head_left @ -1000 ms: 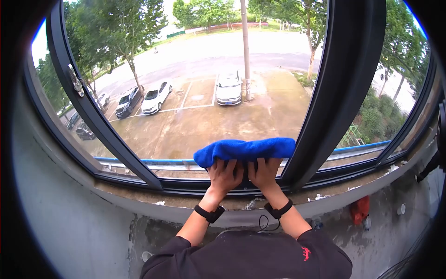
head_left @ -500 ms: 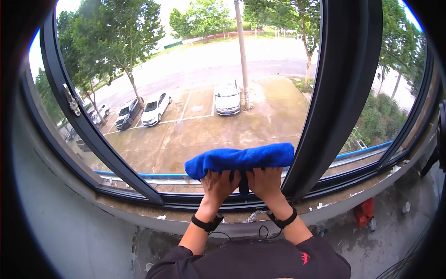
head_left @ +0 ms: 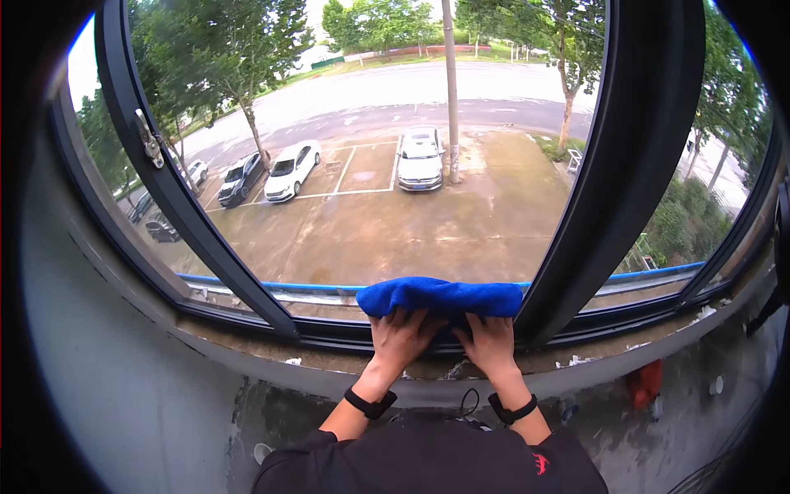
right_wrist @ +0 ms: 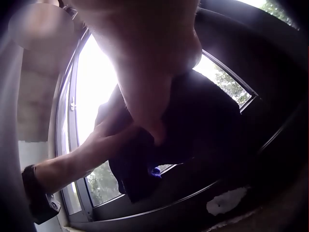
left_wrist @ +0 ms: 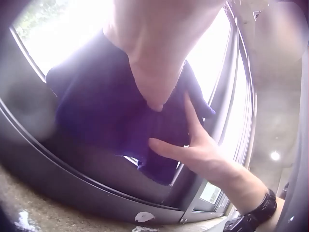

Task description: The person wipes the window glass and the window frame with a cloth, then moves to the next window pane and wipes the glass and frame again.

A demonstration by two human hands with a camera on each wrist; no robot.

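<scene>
A bunched blue cloth (head_left: 440, 296) lies against the lower part of the window glass (head_left: 370, 239), just above the bottom frame. My left hand (head_left: 401, 339) presses its left half, fingers extended upward and fingertips hidden by the cloth. Beside it, my right hand (head_left: 491, 344) presses the right half close to the thick dark post. In the left wrist view the right hand (left_wrist: 207, 154) shows thumb and fingers spread over the cloth (left_wrist: 96, 106). The right wrist view is dark, with the left hand (right_wrist: 104, 140) laid along the cloth's left side.
A thick dark window post (head_left: 576, 230) rises right of the hands. The left sash bears a metal latch (head_left: 150, 144). Below the frame runs a rough sill (head_left: 329, 349) with white flecks. A red bag (head_left: 646, 383) is low at the right.
Both hands and the cloth rise slightly against the glass, then come down closer to the bottom frame and a little left of the post. The head view has shifted too.
</scene>
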